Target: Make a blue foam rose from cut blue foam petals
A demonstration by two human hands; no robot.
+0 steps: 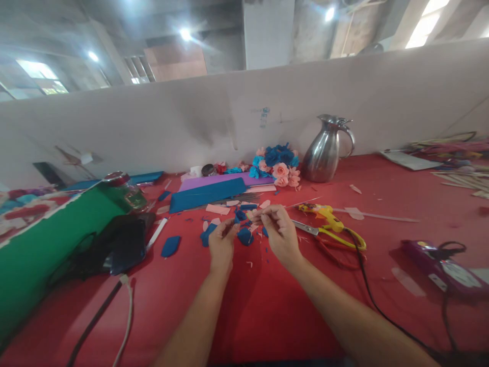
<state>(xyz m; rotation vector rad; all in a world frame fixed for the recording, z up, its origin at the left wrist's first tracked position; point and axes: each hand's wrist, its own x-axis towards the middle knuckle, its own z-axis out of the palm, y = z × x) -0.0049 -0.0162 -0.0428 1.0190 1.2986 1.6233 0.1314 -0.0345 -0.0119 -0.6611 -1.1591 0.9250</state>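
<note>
My left hand (222, 244) is closed in a pinch, its fingertips at a small blue crepe paper flower (240, 215). Opposite it, my right hand (281, 232) pinches a thin stem (303, 203) that sticks out to the right behind the fingers. A small pale yellow-green and pink bit (250, 215) shows between the two hands; what it is I cannot make out. Below the fingertips lies a cut blue paper petal (245, 236). Another blue petal (170, 246) lies left of my left hand, and pink paper scraps (217, 209) are scattered just beyond.
Scissors (336, 237) and a yellow glue gun (324, 215) with a black cord lie to the right, near a purple power strip (445, 267). Behind are blue paper (208, 194), a paper flower bunch (280, 165) and a metal jug (324, 153). A phone (130, 242) and green box (72, 239) stand left.
</note>
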